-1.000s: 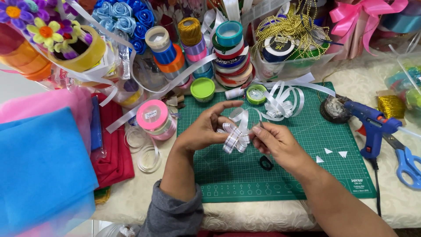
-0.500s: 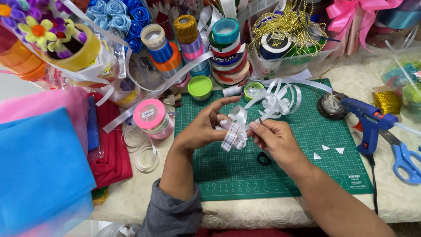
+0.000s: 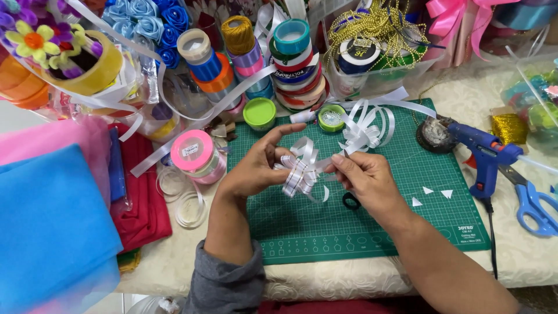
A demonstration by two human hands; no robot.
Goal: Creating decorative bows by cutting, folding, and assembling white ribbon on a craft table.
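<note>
Both hands pinch a looped, glossy white ribbon bow: left hand grip closed on it, right hand likewise, above gridded green cutting mat.

A: What does the person wear?

B: A grey sleeve, pushed up and bunched in soft folds well back from the left hand, leaving the forearm bare.

A: And on the other side?

B: The right hand and its forearm are bare. No rings, watch or gloves show on either.
</note>
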